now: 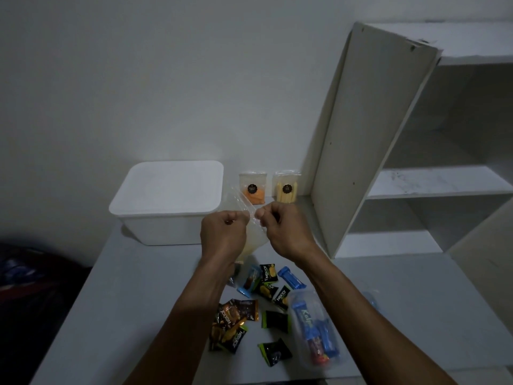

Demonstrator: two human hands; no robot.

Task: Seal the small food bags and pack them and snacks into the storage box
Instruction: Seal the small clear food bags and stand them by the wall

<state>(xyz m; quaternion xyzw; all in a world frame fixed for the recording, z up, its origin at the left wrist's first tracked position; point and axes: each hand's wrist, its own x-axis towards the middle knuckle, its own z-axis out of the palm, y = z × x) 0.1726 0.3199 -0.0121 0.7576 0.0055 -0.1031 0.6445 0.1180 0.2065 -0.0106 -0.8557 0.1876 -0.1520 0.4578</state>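
Clear zip bag [251, 218] held up tilted between both hands, lidded white storage box [169, 201] behind-left on table, two labelled food bags [253, 187] upright by wall, wrapped snacks [266, 284] scattered loose near front, another clear bag of snacks [313, 329] lying right.

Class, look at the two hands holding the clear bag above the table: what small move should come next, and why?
Probably pinch along the clear bag's top edge to press it shut. Both the left hand and right hand grip that edge, raised over the table, and the white storage box still has its lid on, so sealing likely comes before packing.
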